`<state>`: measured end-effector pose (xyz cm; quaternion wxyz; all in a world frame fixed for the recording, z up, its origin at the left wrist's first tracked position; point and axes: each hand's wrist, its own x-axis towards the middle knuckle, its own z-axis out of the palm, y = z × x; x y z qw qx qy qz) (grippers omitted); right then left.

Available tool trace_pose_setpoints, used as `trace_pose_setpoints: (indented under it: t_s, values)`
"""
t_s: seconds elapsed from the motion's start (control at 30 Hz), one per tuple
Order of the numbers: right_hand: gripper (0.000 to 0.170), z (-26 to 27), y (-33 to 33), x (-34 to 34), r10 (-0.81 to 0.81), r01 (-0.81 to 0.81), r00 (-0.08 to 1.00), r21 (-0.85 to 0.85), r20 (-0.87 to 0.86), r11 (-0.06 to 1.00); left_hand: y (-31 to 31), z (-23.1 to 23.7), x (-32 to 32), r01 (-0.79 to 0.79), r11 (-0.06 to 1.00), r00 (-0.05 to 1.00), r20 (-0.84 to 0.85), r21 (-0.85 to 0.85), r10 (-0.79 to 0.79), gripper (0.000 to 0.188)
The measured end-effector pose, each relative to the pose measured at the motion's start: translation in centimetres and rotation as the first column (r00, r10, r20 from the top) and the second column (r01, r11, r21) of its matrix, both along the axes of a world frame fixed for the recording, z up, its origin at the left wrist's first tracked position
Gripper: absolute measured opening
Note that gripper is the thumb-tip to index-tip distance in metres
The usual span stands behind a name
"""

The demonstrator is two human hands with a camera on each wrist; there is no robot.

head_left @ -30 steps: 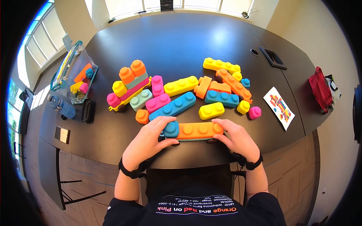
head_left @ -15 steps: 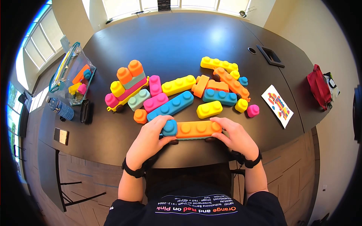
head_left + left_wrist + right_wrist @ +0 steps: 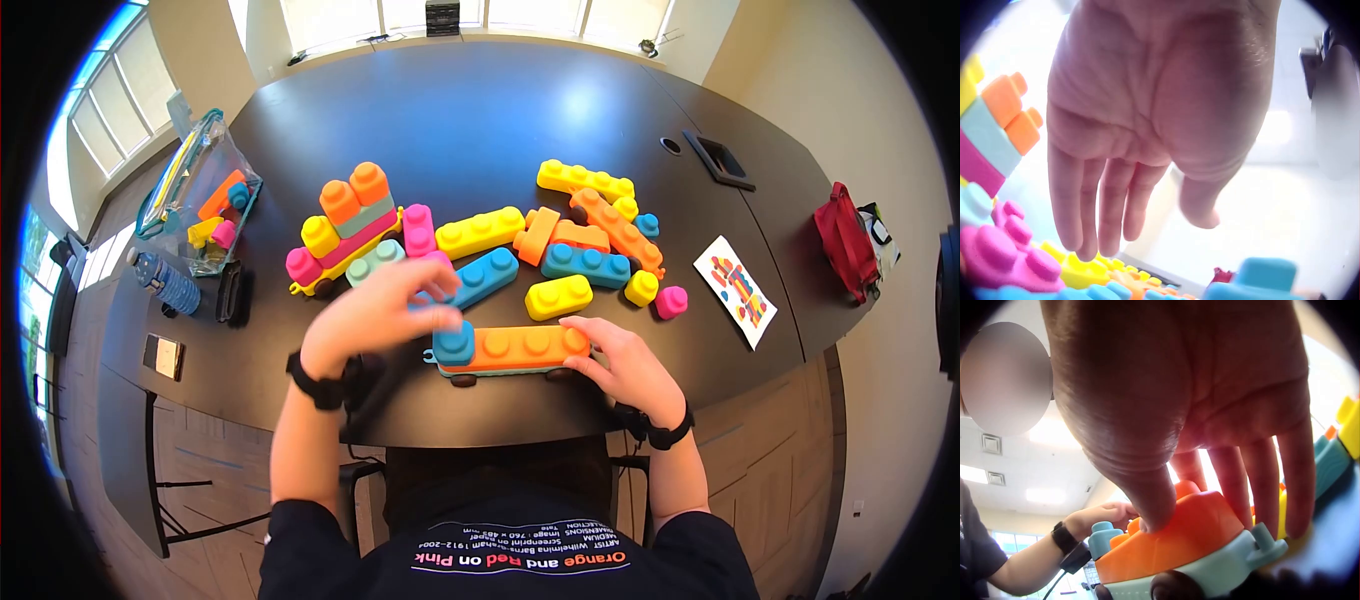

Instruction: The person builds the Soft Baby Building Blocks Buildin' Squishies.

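Observation:
Near the table's front edge is a block car: a long orange block and a small blue block sit on a pale teal wheeled base. My right hand pinches the orange block's right end, thumb on the near side and fingers on the far side. The base's hooked end shows beyond the thumb in the right wrist view. My left hand, slightly blurred, hovers up and left of the small blue block. Its fingers extend with nothing between them, partly covering a long blue block.
A stacked block train stands at left. Several loose blocks, including a long yellow one, spread across the middle. A picture card and red bag lie right; a clear bag, bottle and phone are left.
My left hand has let go of the car's left end and lifted away, up and to the left. The right hand keeps its hold, and the car stays in about the same place.

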<state>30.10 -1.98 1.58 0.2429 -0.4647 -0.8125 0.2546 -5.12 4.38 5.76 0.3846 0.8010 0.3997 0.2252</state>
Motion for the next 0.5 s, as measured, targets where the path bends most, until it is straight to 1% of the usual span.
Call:
trace_pose_setpoints:
  t_s: [0.03, 0.1, 0.13, 0.2, 0.23, 0.3, 0.47, 0.5]
  values:
    - [0.046, 0.0, 0.0, 0.0, 0.0, 0.0, 1.0, 0.001, -0.001, 1.0, 1.6, 0.5, 0.4, -0.087, 0.994, 0.988, -0.121, 0.06, 0.094, 0.033]
    - [0.046, -0.2, 0.1, 0.1, 0.003, -0.003, 1.0, -0.004, -0.006, 1.0, 4.8, 0.9, 1.4, -0.084, 0.967, 0.952, -0.266, 0.241, 0.149, 0.029]
    - [0.046, -0.2, 0.1, 0.1, 0.002, -0.002, 1.0, -0.014, -0.011, 1.0, 6.2, 0.2, 1.7, -0.087, 0.966, 0.952, -0.265, 0.246, 0.153, 0.029]
    - [0.048, 0.0, 0.0, 0.0, 0.001, -0.001, 1.0, -0.015, -0.002, 1.0, 8.7, -1.9, 2.3, -0.027, 0.865, 0.912, -0.343, 0.501, 0.227, 0.028]
    - [0.049, 0.1, 0.0, 0.0, -0.004, 0.004, 1.0, -0.02, 0.006, 1.0, 9.5, -2.7, 2.5, -0.027, 0.864, 0.911, -0.344, 0.503, 0.228, 0.028]
    - [0.049, 0.2, 0.0, 0.0, -0.004, 0.004, 1.0, -0.013, 0.011, 1.0, 10.9, -4.0, 2.9, 0.006, 0.879, 0.813, -0.514, 0.478, 0.274, 0.026]
    - [0.047, -0.1, -0.1, 0.2, 0.007, -0.008, 1.0, 0.027, 0.016, 1.0, 11.7, -4.2, 3.5, -0.019, 0.881, 0.802, -0.519, 0.473, 0.296, 0.023]
    - [0.047, -0.1, -0.1, 0.2, 0.014, -0.015, 1.0, 0.052, 0.027, 0.999, 11.7, -4.3, 3.4, 0.021, 0.872, 0.805, -0.526, 0.489, 0.275, 0.021]
